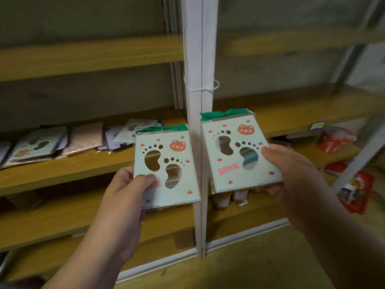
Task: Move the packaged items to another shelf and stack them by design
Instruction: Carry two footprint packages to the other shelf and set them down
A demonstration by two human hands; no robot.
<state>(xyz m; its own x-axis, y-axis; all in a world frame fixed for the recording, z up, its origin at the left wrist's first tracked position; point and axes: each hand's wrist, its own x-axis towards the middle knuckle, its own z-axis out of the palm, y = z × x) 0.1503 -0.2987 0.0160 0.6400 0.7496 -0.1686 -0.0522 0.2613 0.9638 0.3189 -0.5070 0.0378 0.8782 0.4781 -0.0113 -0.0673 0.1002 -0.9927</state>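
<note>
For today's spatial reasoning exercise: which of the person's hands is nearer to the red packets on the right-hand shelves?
Right. The right hand, holding a bear package, is just left of the red packets; the left hand is beyond the white post.

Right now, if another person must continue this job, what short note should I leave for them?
Left hand grips one bear-footprint packet by its lower left corner. Right hand grips a matching packet by its right edge. Both packets are in the air in front of the white post.
Done: two same-design packets picked up.
Left: place them together on another shelf. More packets, some of this design and some purple or beige, lie on the left shelf and need sorting.
</note>
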